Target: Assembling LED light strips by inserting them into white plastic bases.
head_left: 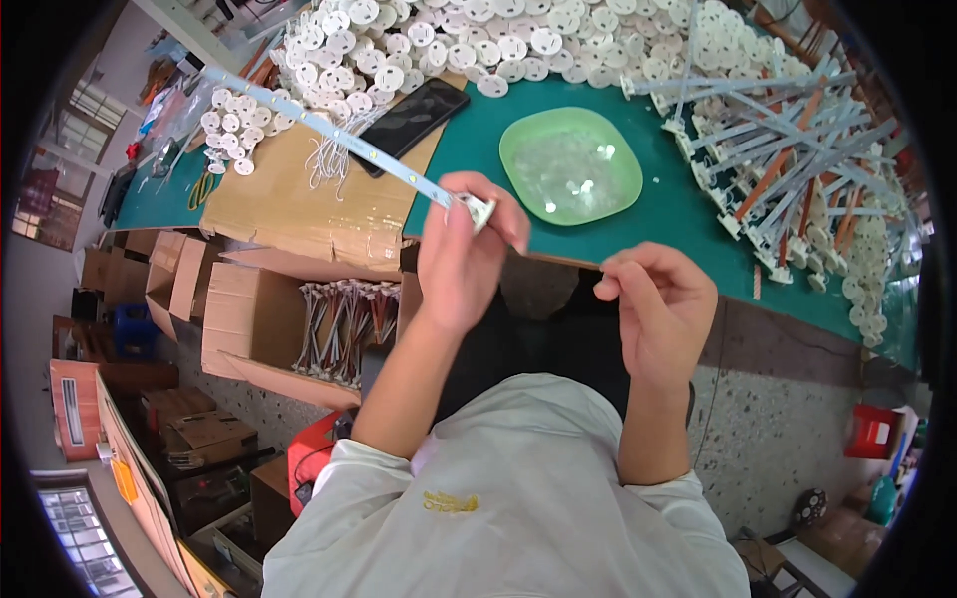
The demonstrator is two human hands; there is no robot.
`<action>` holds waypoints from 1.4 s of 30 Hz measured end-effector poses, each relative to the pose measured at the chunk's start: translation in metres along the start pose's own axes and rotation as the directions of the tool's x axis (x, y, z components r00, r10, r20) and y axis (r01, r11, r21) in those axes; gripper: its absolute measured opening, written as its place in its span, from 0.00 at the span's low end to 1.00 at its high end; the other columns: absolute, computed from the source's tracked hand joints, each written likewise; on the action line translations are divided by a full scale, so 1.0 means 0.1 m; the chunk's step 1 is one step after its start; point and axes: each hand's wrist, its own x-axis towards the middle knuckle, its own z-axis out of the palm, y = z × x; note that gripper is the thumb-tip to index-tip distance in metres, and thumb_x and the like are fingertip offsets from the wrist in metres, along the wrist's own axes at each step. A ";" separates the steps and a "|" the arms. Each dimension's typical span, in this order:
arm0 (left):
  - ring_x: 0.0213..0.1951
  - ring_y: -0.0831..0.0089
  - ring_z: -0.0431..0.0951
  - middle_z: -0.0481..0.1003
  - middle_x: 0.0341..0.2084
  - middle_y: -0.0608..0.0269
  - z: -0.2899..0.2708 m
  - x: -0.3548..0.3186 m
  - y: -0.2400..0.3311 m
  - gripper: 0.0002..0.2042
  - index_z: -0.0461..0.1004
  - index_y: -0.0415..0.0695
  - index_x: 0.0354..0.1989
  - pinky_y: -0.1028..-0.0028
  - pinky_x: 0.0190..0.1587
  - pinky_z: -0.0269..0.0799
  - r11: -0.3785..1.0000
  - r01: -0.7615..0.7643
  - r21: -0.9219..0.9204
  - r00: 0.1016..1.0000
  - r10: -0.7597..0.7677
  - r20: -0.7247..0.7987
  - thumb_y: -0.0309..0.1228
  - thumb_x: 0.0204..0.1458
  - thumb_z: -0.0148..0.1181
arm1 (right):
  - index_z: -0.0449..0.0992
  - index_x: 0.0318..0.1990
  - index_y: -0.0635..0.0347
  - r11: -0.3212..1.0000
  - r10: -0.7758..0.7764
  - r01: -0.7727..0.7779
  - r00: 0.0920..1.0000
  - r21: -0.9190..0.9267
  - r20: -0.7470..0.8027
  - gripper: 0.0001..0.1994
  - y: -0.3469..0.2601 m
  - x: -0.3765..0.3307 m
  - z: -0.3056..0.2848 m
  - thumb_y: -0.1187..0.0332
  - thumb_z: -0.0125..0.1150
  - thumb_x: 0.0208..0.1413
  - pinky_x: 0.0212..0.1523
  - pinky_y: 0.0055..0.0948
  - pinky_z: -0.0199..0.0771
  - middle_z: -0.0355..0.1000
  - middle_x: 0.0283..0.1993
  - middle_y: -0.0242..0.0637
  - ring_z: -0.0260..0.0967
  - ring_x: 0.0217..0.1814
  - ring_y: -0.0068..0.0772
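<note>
My left hand [461,261] is closed on a long, thin LED strip [344,138], gripping it near its white end piece [480,210]. From there the strip slants up to the far left, over the black phone [417,118] and the cardboard sheet [309,214]. My right hand [660,311] hovers at the table's front edge, its thumb and index finger pinched together. Anything between those fingertips is too small to make out. Beyond both hands sits a light green dish [630,191] holding many tiny clear pieces [570,164].
White round discs [464,45] are heaped along the back of the green table [688,204]. More LED strips [788,154] lie crisscrossed at the right. White cords [329,162] lie by the phone, and scissors [201,189] at far left. Below the table edge, an open carton [231,319] holds bundled strips.
</note>
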 end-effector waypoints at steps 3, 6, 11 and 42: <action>0.38 0.66 0.64 0.63 0.37 0.59 0.18 -0.31 0.00 0.17 0.59 0.47 0.53 0.67 0.40 0.65 0.998 0.045 -0.039 0.977 -0.036 0.211 0.46 0.65 0.39 | 0.74 0.36 0.73 0.999 0.020 -0.020 1.000 0.028 0.006 0.04 0.04 -0.29 0.07 0.83 0.54 0.55 0.32 0.22 0.72 0.74 0.33 0.44 0.69 0.28 0.27; 0.41 0.63 0.66 0.64 0.41 0.55 0.36 -0.53 -0.09 0.19 0.56 0.48 0.59 0.66 0.43 0.65 0.992 -0.011 -0.127 0.983 0.034 0.182 0.44 0.65 0.41 | 0.74 0.36 0.73 0.998 0.003 0.000 0.999 -0.057 0.041 0.04 0.10 -0.49 0.08 0.83 0.56 0.54 0.31 0.21 0.72 0.74 0.33 0.43 0.70 0.28 0.25; 0.53 0.59 0.65 0.65 0.53 0.48 0.43 -0.65 -0.14 0.23 0.53 0.48 0.63 0.63 0.51 0.63 0.997 -0.045 -0.066 0.994 0.052 0.096 0.45 0.65 0.40 | 0.76 0.33 0.72 0.872 -0.302 0.360 0.929 -0.331 0.213 0.04 0.27 -0.55 0.06 0.84 0.63 0.49 0.28 0.19 0.70 0.76 0.30 0.41 0.71 0.28 0.23; 0.45 0.66 0.68 0.67 0.51 0.40 0.43 -0.86 -0.11 0.24 0.51 0.47 0.60 0.65 0.51 0.63 0.984 0.148 0.097 0.972 -0.163 0.171 0.50 0.65 0.39 | 0.76 0.31 0.68 0.552 -0.495 0.647 0.762 -0.525 0.418 0.05 0.23 -0.52 0.06 0.82 0.63 0.45 0.25 0.25 0.72 0.75 0.26 0.40 0.73 0.23 0.36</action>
